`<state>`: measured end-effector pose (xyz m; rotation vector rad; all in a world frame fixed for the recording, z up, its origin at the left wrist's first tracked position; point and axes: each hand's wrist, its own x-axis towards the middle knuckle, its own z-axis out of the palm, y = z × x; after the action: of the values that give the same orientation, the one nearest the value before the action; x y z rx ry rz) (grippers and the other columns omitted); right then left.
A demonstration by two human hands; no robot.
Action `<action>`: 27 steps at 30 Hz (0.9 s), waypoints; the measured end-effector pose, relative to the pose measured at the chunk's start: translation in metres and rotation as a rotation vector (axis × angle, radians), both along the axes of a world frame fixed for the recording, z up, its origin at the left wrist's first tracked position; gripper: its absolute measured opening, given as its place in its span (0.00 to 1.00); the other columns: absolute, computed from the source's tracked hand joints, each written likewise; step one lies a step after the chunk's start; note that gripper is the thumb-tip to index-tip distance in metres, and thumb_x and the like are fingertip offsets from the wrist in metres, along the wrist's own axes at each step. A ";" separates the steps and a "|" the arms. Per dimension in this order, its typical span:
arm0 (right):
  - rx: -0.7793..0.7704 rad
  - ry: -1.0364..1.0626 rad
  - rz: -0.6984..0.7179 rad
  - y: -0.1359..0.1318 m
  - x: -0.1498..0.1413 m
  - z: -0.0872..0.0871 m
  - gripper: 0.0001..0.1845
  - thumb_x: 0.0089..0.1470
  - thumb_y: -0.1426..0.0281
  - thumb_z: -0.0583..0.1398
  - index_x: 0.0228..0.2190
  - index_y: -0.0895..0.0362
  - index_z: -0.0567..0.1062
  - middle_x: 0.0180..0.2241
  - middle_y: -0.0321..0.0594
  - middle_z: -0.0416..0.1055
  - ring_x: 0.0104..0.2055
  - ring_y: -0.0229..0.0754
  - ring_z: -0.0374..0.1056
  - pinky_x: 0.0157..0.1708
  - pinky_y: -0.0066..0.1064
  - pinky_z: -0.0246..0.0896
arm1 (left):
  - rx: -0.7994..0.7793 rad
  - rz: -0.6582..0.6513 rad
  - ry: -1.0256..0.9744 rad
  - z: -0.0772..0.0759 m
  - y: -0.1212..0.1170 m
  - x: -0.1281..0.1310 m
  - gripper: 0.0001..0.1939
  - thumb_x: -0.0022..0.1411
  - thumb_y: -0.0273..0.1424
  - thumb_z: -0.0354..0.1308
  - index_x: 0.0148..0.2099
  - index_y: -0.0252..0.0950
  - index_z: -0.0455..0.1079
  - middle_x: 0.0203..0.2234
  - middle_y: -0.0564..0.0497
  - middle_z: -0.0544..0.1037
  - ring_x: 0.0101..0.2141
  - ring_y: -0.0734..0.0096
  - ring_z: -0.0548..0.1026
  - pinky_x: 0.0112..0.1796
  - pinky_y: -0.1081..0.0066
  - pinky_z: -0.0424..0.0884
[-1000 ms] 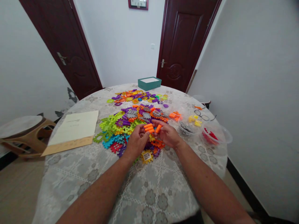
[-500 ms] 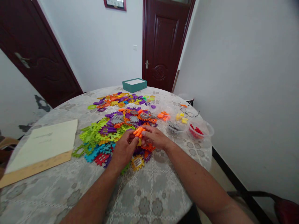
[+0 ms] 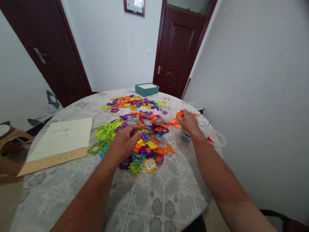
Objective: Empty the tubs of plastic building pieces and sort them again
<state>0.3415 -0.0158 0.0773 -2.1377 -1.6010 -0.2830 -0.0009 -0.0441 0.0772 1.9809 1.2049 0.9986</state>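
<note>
Over the clear tub of orange pieces (image 3: 174, 122), my right hand (image 3: 190, 122) is closed around orange plastic pieces (image 3: 179, 115). My left hand (image 3: 127, 141) hovers at the near pile of gear-shaped plastic building pieces (image 3: 151, 145), thumb and fingers apart with nothing held. A purple piece (image 3: 144, 135) lies just past its thumb tip. The pile mixes lime, purple, orange, grey, yellow and blue pieces. My right hand and forearm partly hide the tub of grey pieces (image 3: 185, 132) and the tub with red pieces (image 3: 210, 140).
A second pile of coloured pieces (image 3: 132, 103) lies farther back, before a green box (image 3: 147, 89). At the left is a cream board or folder (image 3: 60, 138). Glasses (image 3: 204, 123) rest near the right edge of the round table with its patterned cloth (image 3: 135, 199).
My right hand has left my left hand and moved right to the tubs with orange pieces. My left hand has let go of the orange pieces. The view has shifted left.
</note>
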 end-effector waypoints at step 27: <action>-0.360 0.106 0.368 -0.046 -0.053 -0.076 0.24 0.61 0.66 0.63 0.57 0.56 0.76 0.50 0.46 0.80 0.49 0.46 0.75 0.49 0.30 0.64 | 0.165 0.095 0.215 -0.034 0.003 -0.034 0.16 0.69 0.42 0.54 0.51 0.41 0.77 0.41 0.49 0.86 0.42 0.58 0.83 0.48 0.62 0.75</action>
<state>0.2881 -0.0614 0.0012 -2.0018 -2.0588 0.2492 -0.0349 -0.0406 0.0435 2.2243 1.3815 0.9778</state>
